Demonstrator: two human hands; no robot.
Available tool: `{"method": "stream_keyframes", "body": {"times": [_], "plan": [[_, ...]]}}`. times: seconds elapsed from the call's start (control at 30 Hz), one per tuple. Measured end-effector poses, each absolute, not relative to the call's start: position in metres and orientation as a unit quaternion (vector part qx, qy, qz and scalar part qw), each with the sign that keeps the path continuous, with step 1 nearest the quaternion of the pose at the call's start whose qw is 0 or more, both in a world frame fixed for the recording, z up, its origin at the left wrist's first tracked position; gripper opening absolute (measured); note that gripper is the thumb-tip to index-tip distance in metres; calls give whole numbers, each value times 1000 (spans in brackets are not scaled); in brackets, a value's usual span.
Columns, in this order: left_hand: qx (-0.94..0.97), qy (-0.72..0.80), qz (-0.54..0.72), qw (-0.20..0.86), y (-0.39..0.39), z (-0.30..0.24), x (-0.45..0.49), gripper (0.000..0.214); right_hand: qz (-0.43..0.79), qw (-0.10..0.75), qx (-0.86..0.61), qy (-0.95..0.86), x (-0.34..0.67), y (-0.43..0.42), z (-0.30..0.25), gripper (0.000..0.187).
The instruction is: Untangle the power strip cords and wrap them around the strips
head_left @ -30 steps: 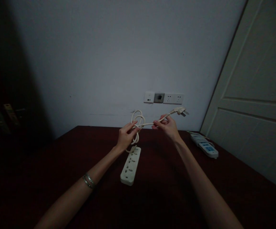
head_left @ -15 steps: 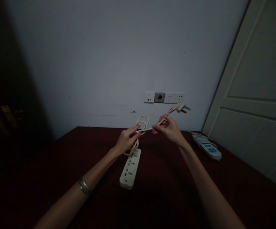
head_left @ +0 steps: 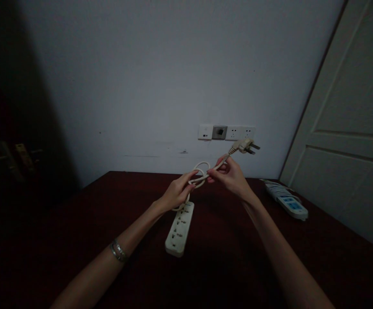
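Note:
A cream power strip [head_left: 180,228] lies on the dark red table [head_left: 77,240], its cord [head_left: 201,168] coiled in loops above it. My left hand [head_left: 177,194] pinches the coiled loops just above the strip's far end. My right hand [head_left: 231,176] grips the cord a short way below its plug [head_left: 244,145], which sticks up to the right with its prongs showing. The two hands are close together, with a short stretch of cord between them. A bracelet sits on my left wrist.
A row of wall sockets [head_left: 226,132] is set in the white wall just above the plug. A second power strip [head_left: 286,200] with blue labels lies at the table's right side. A white door [head_left: 353,141] stands at the right.
The coiled loops have shrunk and dropped lower between my hands. Both hands have moved closer together, and the plug stays raised near the wall sockets.

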State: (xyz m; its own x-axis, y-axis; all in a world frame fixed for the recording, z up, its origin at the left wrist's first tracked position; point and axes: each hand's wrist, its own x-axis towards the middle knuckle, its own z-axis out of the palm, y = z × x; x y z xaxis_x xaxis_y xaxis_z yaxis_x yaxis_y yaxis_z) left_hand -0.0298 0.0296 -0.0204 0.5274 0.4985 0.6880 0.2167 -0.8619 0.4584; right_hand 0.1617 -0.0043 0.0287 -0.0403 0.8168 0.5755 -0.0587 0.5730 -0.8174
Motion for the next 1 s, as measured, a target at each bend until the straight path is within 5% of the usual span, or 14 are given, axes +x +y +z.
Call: {"method": "stream_keyframes", "body": {"times": [0.3, 0.6, 0.73, 1.0], "plan": [[882, 172, 417, 136, 29, -22, -27, 45, 349, 598, -322, -645, 161, -3, 29, 43], [669, 241, 615, 340, 37, -36, -15, 48, 350, 691, -345, -530, 175, 11, 28, 51], [655, 312, 629, 280, 39, -39, -15, 23, 363, 717, -348, -483, 179, 16, 26, 54], [718, 337, 578, 189, 19, -25, -11, 41, 363, 730, -332, -475, 171, 17, 23, 51]]}}
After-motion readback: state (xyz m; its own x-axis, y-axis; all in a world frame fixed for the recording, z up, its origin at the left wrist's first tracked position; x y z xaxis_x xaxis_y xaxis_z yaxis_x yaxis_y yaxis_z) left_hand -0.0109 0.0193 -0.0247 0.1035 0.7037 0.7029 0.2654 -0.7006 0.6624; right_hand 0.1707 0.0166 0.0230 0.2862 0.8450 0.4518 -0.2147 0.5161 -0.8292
